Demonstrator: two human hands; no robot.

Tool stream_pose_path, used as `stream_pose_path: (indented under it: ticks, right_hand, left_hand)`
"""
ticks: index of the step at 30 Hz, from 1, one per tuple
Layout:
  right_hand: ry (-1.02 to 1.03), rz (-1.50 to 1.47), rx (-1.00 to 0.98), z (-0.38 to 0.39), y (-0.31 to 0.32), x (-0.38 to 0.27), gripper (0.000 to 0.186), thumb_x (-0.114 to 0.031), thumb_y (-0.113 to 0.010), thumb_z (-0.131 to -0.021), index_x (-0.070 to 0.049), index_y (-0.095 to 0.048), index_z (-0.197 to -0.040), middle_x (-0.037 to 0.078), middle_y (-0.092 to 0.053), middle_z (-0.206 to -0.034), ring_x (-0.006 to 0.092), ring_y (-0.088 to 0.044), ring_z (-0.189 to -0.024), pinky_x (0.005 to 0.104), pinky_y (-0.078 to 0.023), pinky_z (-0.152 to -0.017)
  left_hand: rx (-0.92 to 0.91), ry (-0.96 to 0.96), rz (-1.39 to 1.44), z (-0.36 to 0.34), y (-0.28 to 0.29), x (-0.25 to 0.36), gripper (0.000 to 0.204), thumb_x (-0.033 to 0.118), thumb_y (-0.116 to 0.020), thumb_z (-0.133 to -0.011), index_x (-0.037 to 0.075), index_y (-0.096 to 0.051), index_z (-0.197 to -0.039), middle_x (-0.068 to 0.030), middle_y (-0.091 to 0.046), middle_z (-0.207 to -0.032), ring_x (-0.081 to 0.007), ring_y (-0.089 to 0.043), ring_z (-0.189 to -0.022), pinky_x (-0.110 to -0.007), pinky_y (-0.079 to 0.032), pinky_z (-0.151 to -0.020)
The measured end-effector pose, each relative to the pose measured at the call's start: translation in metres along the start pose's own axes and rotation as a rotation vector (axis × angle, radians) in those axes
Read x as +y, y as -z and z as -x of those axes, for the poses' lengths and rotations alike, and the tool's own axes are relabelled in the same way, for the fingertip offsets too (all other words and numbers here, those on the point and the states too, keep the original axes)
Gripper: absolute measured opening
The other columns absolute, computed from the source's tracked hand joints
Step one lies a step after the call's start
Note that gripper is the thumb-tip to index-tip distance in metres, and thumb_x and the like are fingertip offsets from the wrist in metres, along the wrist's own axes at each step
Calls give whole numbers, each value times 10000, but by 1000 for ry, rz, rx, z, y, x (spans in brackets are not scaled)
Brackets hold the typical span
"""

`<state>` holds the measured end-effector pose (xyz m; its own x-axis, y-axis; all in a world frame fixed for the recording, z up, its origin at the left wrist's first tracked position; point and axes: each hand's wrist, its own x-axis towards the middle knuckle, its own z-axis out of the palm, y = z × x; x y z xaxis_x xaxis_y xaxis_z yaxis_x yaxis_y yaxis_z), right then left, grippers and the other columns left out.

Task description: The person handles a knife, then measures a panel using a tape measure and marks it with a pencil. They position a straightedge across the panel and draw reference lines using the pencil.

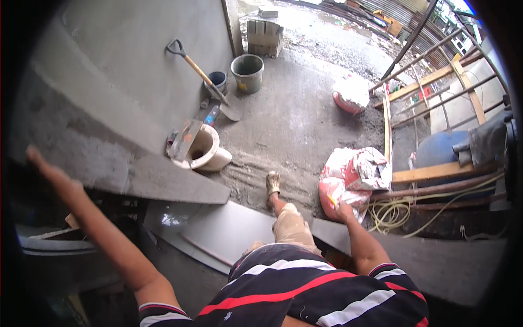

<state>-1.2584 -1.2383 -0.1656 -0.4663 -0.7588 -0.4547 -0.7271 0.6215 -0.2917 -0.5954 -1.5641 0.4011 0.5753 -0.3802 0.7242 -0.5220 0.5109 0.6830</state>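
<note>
My left hand (48, 168) is stretched out to the left, fingers extended and empty, over a grey concrete ledge (114, 171); I cannot tell if it touches it. At the right, my right hand (343, 212) is closed on a small yellow item (333, 200), in front of red-and-white sacks (370, 166). My sandalled foot (273, 184) is on the gritty concrete floor (278, 125). Under my body is a pale grey smooth panel (204, 223).
A toilet bowl (212, 158), a shovel (231, 109), two buckets (247, 75) and concrete blocks (265, 41) line the left side. Another sack (351, 98) lies farther on. At the right are a metal frame (414, 76), a blue drum (441, 150), timber (422, 174) and coiled hose (392, 218).
</note>
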Motion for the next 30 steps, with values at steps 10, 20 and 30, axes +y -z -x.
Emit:
stream_pose_path:
  ticks: [10, 20, 30]
  right_hand:
    - [57, 232, -316, -164, 96, -52, 490, -406, -448, -989, -18, -746, -1005, 296, -702, -1077, 458, -677, -1015, 549, -509, -926]
    - [221, 194, -69, -412, 262, -285, 426, -164, -528, -878, -164, -677, -1277, 200, -716, -1184, 393, -688, -1092, 489, -550, -933]
    - [807, -170, -386, -593, 304, -583, 934, -651, -719, -811, 24, -535, -1430, 269, -616, -1370, 406, -611, -1246, 450, -482, -1073]
  left_hand:
    - [107, 202, -291, 55, -88, -127, 719, 525, -536, -1024, -6, -440, -1499, -164, -388, -1572, -288, -356, -1427, -422, -215, -1180]
    - [-932, 665, 112, 241, -363, -154, 574, 436, -560, -1024, 3, -527, -1399, -164, -482, -1446, -282, -463, -1268, -411, -317, -1028]
    - [-150, 525, -165, 158, -390, -219, 435, 347, -584, -1024, 12, -613, -1299, -165, -575, -1320, -276, -570, -1109, -399, -419, -876]
